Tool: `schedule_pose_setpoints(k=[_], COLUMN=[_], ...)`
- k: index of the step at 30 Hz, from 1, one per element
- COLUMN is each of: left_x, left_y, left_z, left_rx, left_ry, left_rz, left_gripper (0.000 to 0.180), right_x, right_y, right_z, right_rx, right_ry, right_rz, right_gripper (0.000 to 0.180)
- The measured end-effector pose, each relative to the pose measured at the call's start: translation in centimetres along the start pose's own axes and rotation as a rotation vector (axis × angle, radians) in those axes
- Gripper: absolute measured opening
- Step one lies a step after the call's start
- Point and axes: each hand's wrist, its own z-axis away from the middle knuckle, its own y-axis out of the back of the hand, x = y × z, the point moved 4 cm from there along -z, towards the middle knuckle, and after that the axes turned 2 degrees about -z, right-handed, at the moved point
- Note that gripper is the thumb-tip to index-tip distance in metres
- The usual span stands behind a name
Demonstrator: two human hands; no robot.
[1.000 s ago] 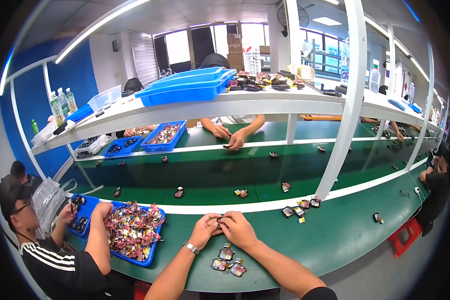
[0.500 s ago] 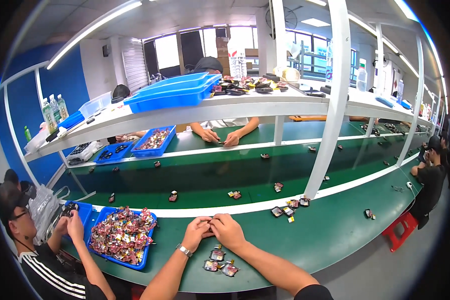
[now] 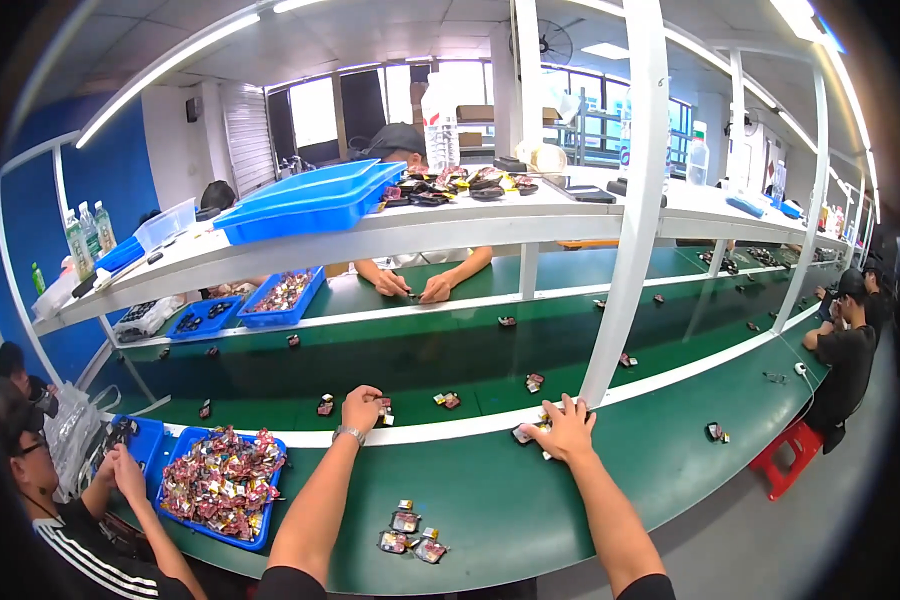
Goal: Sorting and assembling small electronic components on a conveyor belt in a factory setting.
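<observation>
Over the green conveyor belt, my left hand [image 3: 361, 409], with a watch at the wrist, has its fingers bent down at a small electronic module [image 3: 386, 412], dark with a pale and reddish face. My right hand [image 3: 564, 432] is spread, its fingers apart over a few similar modules [image 3: 523, 433] by the white rail; the hand partly covers them. Several more modules [image 3: 406, 522] lie in a small group on the green worktop, nearer to me and between my forearms.
At left stands a blue tray [image 3: 281, 462] heaped with modules, beside a seated person [image 3: 80, 530]. A white post [image 3: 625, 220] rises just beyond my right hand and carries a shelf [image 3: 470, 222]. Other modules ride on the belt [image 3: 440, 365]. Another person works across it.
My hands were together above the worktop. They have parted: the left reached forward to the belt, where a module now shows beside it, and the right went to the modules by the rail.
</observation>
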Motion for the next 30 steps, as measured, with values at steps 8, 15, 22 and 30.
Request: schedule_pose_setpoints(k=[8,15,22,30], left_x=[-0.7,9.0,9.0,10.2], left_y=[-0.4,-6.9,-13.0,-12.5], left_z=[-0.5,4.6,3.7,5.4], left_rx=[0.13,-0.034,-0.358,-0.183], left_ry=[-0.154,-0.568,-0.422,-0.594], left_rz=[-0.457,-0.405,-0.615,-0.311], left_gripper=[0.023,0.036,0.041,0.031], right_x=[-3.9,-3.5,-4.1,-3.8], right_y=[-1.0,-2.4,-2.4,-3.4], right_z=[2.6,4.6,4.9,4.3], right_rx=[0.002,0.204,0.285,0.365], right_ry=[0.217,0.479,0.429,0.29], right_rz=[0.032,0.02,0.013,0.037], right_gripper=[0.079,0.053,0.036,0.035])
